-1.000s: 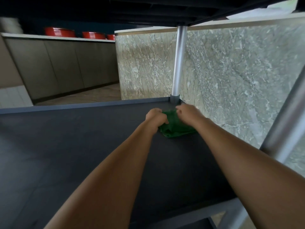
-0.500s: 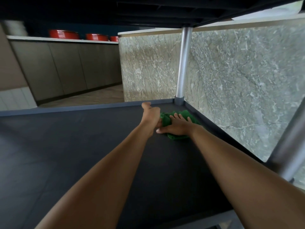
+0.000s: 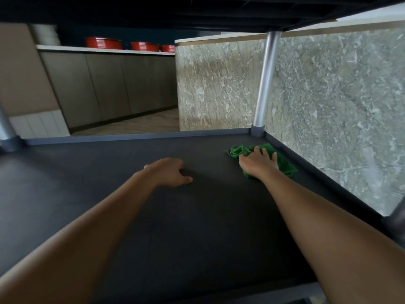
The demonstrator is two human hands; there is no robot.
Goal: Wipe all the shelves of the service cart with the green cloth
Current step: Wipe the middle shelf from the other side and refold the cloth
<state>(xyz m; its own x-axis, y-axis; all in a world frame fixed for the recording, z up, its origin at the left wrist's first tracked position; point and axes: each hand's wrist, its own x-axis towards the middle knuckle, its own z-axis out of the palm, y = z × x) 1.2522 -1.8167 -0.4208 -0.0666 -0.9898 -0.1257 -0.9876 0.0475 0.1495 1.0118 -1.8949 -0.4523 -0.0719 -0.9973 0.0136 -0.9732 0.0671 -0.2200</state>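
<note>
The green cloth (image 3: 285, 166) lies crumpled at the shelf's (image 3: 197, 216) 1 o'clock corner, beside the post (image 3: 266, 84). The right grip (image 3: 259, 161) presses on it with fingers spread flat. The left grip (image 3: 168, 174), loosely curled and empty, rests near 12 o'clock. The cloth looks soft, light and likely to bunch, so a flat palm on its middle should suit best.

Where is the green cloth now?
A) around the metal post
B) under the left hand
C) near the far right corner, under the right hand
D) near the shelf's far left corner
C: the right hand presses the green cloth down near the far right corner of the shelf.
</note>
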